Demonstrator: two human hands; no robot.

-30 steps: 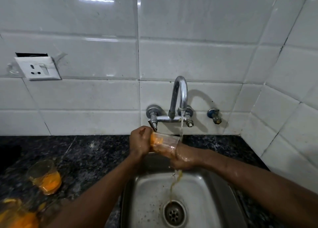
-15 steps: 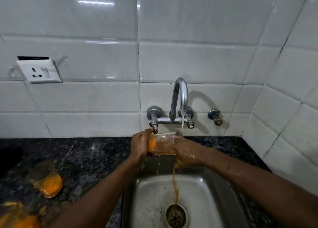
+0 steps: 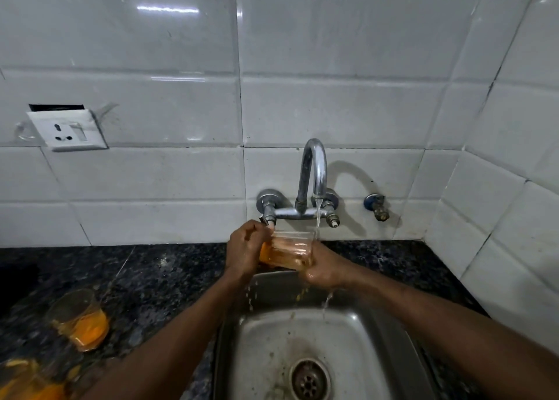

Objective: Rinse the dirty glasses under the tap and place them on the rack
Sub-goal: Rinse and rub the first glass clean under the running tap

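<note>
- The glass (image 3: pixel 287 250) lay on its side between both hands, above the 12 o'clock rim of the sink (image 3: pixel 366 336) and just under the tap (image 3: pixel 313 170).
- The fingers of the left hand (image 3: pixel 245 248) were curled round its orange end at 9 o'clock. The fingers of the right hand (image 3: pixel 323 271) were curled under and round the end at 3 o'clock.
- The water stream (image 3: pixel 317 218) fell on the 3 o'clock end, beside the right hand. I judged that little water went inside, so the open end should be turned up into the stream and then emptied over the drain (image 3: pixel 308 380).
- Wet glass is probably slippery, so a firm two-hand hold seemed wise.
- The held glass contained orange residue and thin orange liquid.
- On the bench (image 3: pixel 157 278), at 9 o'clock from the sink, a second glass (image 3: pixel 78 321) had thick orange residue at its bottom.
- A third glass (image 3: pixel 24 381), at 8 o'clock and partly cut off, was orange too.
- The sink basin showed drops and orange specks.
- The rack was not in view.
</note>
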